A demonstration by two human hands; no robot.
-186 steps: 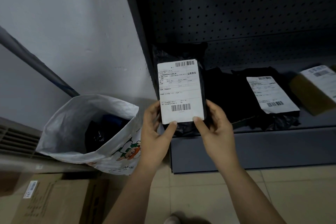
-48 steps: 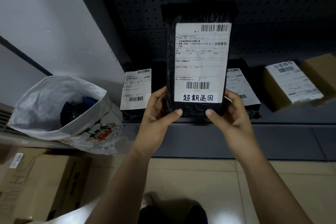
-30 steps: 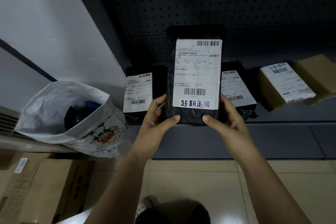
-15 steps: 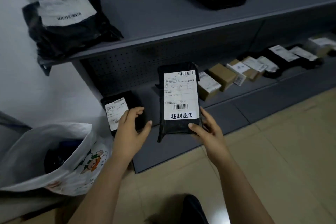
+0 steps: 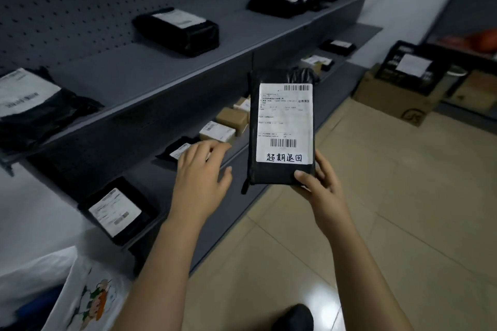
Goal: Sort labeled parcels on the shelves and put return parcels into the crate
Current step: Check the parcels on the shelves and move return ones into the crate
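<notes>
- Parcel (image 5: pixel 282 134): black mailer, white label facing up, handwritten line under the lower barcode. Held upright in the air in front of the shelves (image 5: pixel 150 72), over the floor, touching no shelf.
- Right hand (image 5: pixel 320 185): closed on the parcel's bottom right corner, thumb across the front just under the label, fingers behind. It carries the parcel alone.
- Left hand (image 5: pixel 201 172): off the parcel, fingers spread and loose, holding nothing. Hovers just beside the parcel's left edge, above the lower shelf edge.
- Lower shelf: flat black mailer (image 5: pixel 115 209) near the left end, another small one behind the left hand, then brown boxes (image 5: pixel 231 118) further along. Upper shelf: more black mailers, well spaced.
- Crate (image 5: pixel 408 67): dark, slatted, far right, sitting on a cardboard box (image 5: pixel 395 99) on the floor. A white label shows inside it. Well apart from the parcel.
- White sack (image 5: pixel 88 295): bottom left, partly out of frame.
- Step, as I read it: the handwritten mark suggests a return. Label check looks finished; carry to the crate is the job in hand.
- Next move calls for: crossing the open floor to the right, then lowering the parcel over the crate rim before letting go. One-corner grip on a limp mailer may sag or slip; the free left hand could support it.
</notes>
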